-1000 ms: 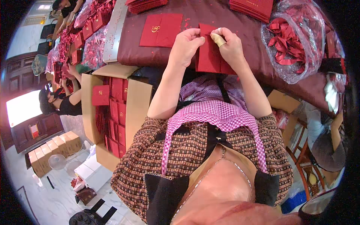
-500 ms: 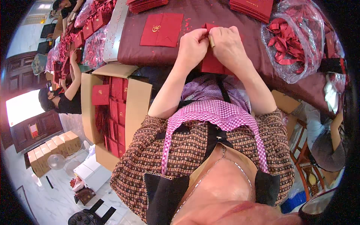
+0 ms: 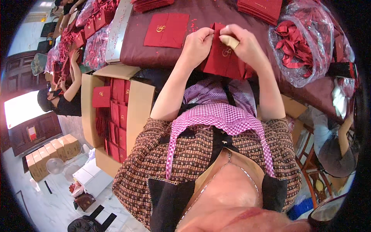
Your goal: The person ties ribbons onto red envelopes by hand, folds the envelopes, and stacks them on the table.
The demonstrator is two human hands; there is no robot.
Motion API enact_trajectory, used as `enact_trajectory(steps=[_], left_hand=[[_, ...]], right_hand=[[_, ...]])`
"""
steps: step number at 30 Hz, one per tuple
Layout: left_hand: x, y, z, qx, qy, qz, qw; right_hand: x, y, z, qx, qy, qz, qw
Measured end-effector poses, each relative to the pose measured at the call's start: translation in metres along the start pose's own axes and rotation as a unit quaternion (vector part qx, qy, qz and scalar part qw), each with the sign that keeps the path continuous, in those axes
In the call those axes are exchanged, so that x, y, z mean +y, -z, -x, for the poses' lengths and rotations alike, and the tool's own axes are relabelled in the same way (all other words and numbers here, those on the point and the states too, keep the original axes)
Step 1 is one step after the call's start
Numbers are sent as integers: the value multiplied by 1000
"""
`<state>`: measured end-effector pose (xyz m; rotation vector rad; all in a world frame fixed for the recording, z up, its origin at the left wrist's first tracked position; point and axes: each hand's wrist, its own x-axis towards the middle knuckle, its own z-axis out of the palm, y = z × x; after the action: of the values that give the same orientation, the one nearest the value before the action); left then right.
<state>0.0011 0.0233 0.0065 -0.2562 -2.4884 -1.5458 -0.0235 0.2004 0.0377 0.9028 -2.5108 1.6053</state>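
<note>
A red paper gift bag [image 3: 223, 62] with a gold emblem stands partly unfolded at the near edge of the table, in front of my body. My left hand [image 3: 196, 48] pinches its upper left edge between thumb and fingers. Beside the bag's upper right, my right hand [image 3: 245, 44] is half curled, slightly blurred, with a gap between thumb and fingers. A beige finger cot [image 3: 229, 41] covers one of its digits. A flat, folded red bag [image 3: 166, 30] lies to the left of my left hand.
Red stacks [image 3: 259, 9] lie at the far side of the cloth-covered table [image 3: 148, 57]. A clear plastic sack [image 3: 295, 48] of red ribbon is at the right. An open carton [image 3: 140, 104] of red bags stands left. Another person [image 3: 65, 96] works at far left.
My right hand has moved a little right, away from my left hand, and its fingers have loosened. The red gift bag's emblem face now shows more widely between my hands.
</note>
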Motion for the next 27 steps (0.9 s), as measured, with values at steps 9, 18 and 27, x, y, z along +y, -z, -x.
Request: enact_trajectory(steps=[9, 18, 27], left_hand=[[12, 0, 4, 0, -31, -22, 999], [10, 1, 5, -38, 13, -5, 999], [-21, 63, 0, 146, 129, 135, 972]], right_hand=[[5, 15, -17, -67, 161, 36, 984], [3, 19, -14, -131, 127, 51, 982], [-1, 35, -8, -170, 96, 43, 980]])
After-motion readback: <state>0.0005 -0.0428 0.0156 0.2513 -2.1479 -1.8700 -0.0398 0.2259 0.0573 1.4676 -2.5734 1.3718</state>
